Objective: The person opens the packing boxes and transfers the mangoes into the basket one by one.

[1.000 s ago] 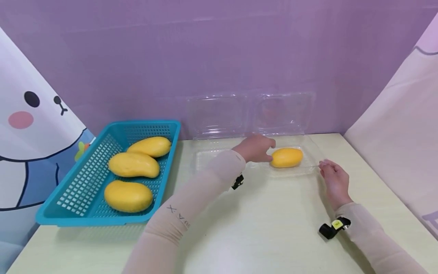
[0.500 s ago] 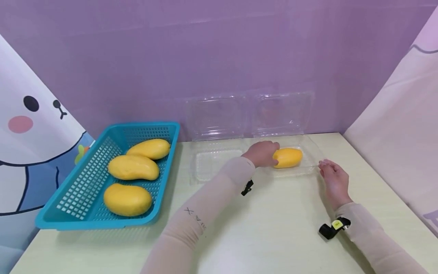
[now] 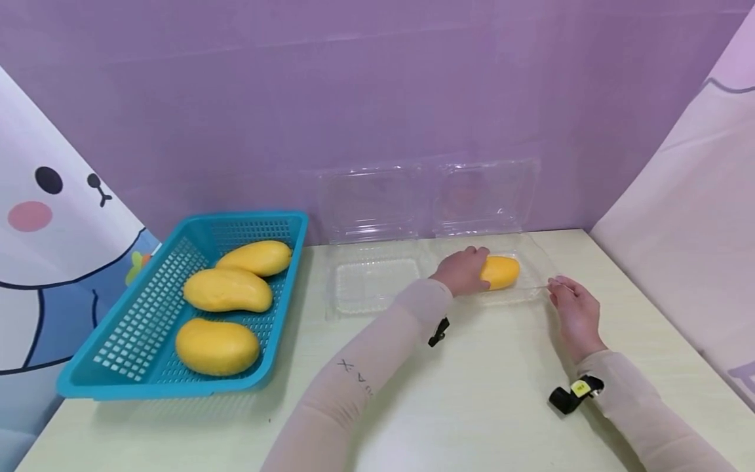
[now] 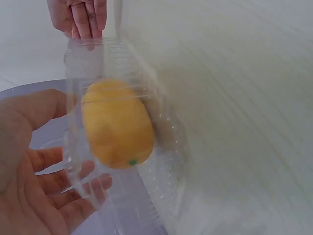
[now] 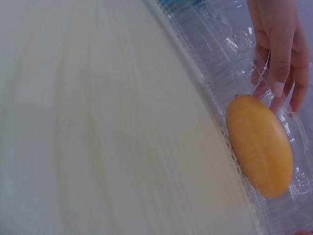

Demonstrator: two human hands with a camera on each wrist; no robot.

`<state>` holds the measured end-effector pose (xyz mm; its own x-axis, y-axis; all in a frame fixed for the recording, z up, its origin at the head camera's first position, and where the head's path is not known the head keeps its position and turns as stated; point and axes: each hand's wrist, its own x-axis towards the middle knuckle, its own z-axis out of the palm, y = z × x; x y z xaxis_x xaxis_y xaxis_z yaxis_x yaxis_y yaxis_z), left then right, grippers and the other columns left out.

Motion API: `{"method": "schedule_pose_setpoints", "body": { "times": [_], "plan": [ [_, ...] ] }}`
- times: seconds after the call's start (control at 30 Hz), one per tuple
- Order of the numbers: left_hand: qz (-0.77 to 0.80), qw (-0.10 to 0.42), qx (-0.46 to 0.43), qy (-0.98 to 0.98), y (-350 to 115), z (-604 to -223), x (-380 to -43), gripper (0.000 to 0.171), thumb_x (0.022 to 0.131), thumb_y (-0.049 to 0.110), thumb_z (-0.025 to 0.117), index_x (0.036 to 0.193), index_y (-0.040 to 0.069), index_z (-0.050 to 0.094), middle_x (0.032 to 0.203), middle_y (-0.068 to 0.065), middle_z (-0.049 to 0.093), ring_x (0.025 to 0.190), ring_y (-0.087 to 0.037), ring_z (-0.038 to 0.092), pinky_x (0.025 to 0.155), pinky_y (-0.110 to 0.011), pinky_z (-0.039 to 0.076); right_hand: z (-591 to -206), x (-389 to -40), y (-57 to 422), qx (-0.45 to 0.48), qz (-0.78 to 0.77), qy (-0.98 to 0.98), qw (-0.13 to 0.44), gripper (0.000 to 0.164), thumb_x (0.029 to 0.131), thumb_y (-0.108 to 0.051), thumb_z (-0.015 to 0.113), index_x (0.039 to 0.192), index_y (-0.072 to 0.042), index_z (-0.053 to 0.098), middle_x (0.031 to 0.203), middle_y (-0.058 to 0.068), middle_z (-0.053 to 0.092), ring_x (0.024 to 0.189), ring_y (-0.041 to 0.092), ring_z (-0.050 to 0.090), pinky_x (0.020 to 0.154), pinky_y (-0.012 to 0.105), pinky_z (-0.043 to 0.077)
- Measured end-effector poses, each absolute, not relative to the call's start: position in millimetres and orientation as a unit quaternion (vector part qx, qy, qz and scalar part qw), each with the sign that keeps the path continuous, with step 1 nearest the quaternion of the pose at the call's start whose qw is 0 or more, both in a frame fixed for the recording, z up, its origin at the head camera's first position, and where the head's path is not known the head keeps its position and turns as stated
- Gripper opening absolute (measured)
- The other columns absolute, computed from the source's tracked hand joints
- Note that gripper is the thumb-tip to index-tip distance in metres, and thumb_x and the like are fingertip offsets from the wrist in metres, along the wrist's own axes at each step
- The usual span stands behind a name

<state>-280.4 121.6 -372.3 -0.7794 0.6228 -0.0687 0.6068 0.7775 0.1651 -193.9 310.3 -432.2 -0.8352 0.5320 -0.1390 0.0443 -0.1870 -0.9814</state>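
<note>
A yellow mango (image 3: 501, 272) lies in the right one of two clear plastic clamshell boxes, its lid (image 3: 488, 196) raised against the wall. My left hand (image 3: 463, 270) is at the mango's left end, overlapping it in the head view. The left wrist view shows that hand's thumb and fingers spread apart around the box's end wall, the mango (image 4: 117, 127) resting beyond them with a green spot on its end. With thumb and fingers my right hand (image 3: 575, 311) pinches the box's front right corner. The left hand (image 5: 286, 54) also shows in the right wrist view.
To the left stands a blue-green perforated basket (image 3: 277, 328) with three mangoes (image 3: 217, 347) in it. The second clear box (image 3: 377, 282), its lid up too, sits left of the right one. A purple wall (image 3: 377, 98) closes off the table's back.
My left hand has moved right, from just beside the mango to covering its left end. The right hand has stayed at the box corner. The view has shifted slightly.
</note>
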Motion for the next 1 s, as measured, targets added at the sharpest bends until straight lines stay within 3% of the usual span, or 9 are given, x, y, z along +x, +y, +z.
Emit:
{"method": "schedule_pose_setpoints", "body": {
  "times": [0.3,1.0],
  "plan": [
    [0.092,0.050,0.314,0.944,129,-381,-279,0.072,0.087,0.042,0.064,0.146,0.017,0.031,0.136,-0.001,0.046,0.110,-0.014,0.053,0.092,-0.026,0.045,-434,-193,310,-0.236,0.725,-0.625,0.164,0.014,0.095,-0.015,0.053,0.108,-0.012,0.057,0.092,-0.012,0.062,0.090,-0.002,0.056,0.076,0.006,0.046],
    [0.105,0.060,0.294,0.948,138,-397,-294,0.074,0.084,0.042,0.069,0.144,0.015,0.035,0.128,-0.002,0.053,0.104,-0.014,0.057,0.088,-0.026,0.047,-433,-193,309,-0.231,0.730,-0.623,0.159,0.014,0.096,-0.015,0.051,0.109,-0.011,0.054,0.098,-0.011,0.060,0.096,0.000,0.054,0.080,0.006,0.045]
  ]
}}
